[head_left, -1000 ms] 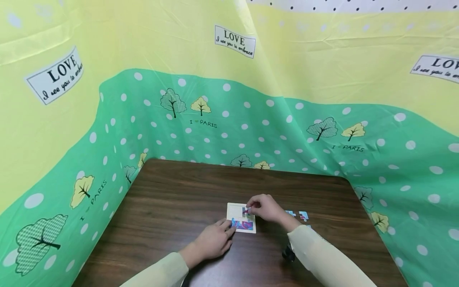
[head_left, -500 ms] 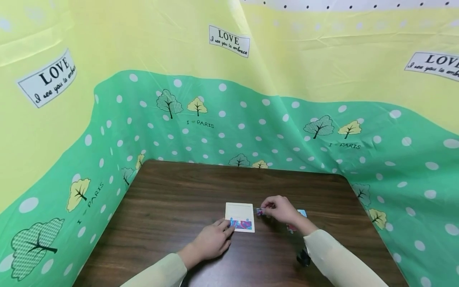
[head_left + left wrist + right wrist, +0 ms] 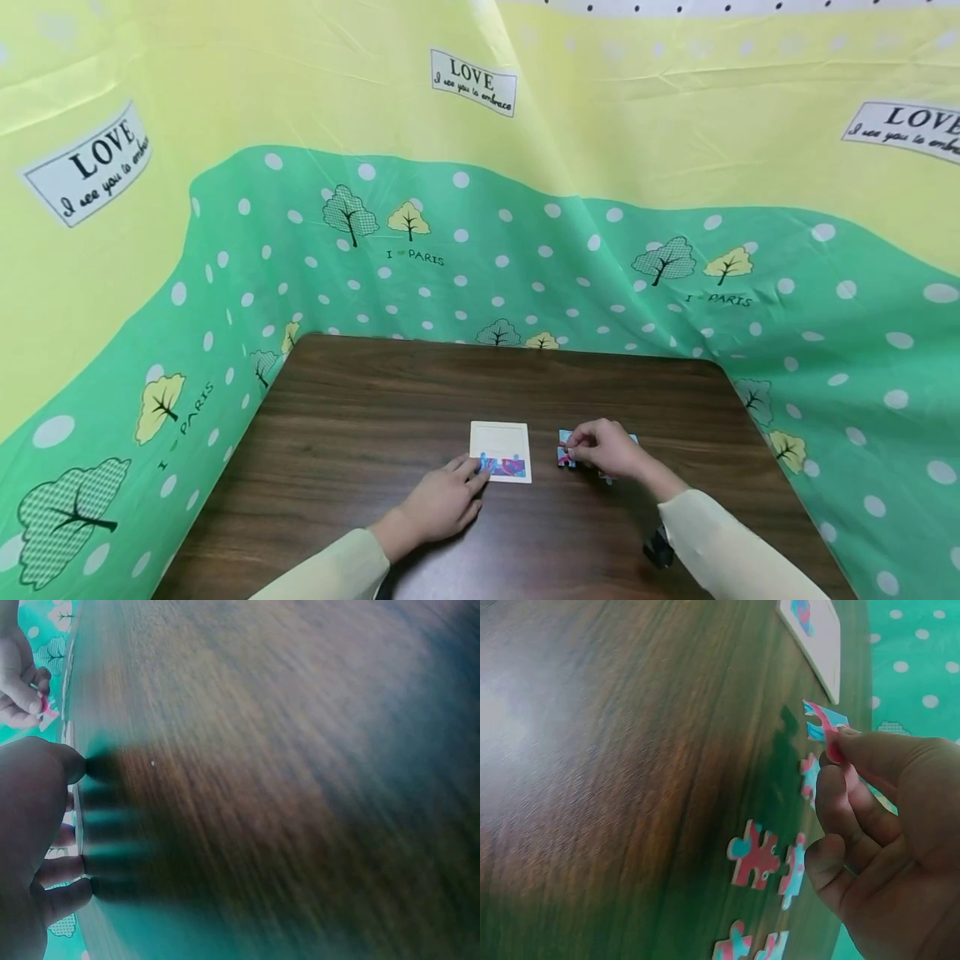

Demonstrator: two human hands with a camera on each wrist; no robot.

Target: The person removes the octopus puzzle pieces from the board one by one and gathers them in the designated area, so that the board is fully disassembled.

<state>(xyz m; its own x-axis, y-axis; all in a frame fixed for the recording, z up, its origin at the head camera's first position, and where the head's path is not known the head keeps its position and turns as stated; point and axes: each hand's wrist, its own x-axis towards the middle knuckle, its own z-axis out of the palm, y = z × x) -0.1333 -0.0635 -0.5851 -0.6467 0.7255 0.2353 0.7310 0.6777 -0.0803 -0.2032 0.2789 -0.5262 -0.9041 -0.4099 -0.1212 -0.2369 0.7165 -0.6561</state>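
Observation:
A small white puzzle board [image 3: 498,435] lies on the table, with colourful jigsaw pieces [image 3: 512,467] filling its lower part and its upper part bare. My left hand [image 3: 441,502] rests at the board's left edge, fingers loosely extended and touching it. To the right of the board, my right hand [image 3: 609,448] pinches a pink and blue jigsaw piece [image 3: 827,727] between thumb and fingers. The right wrist view shows that piece raised above the table, casting a shadow. Under and beside this hand lie several loose pieces [image 3: 754,855], partly hidden in the head view.
The dark wood table [image 3: 390,392] has a raised curtain [image 3: 420,308] behind it and along both sides, green with white dots below and yellow above. A black device [image 3: 658,547] is on the right wrist.
My right hand has carried the jigsaw piece off the board's upper right part, rightward to the loose pieces. The left hand stays at the board. The head view has shifted slightly.

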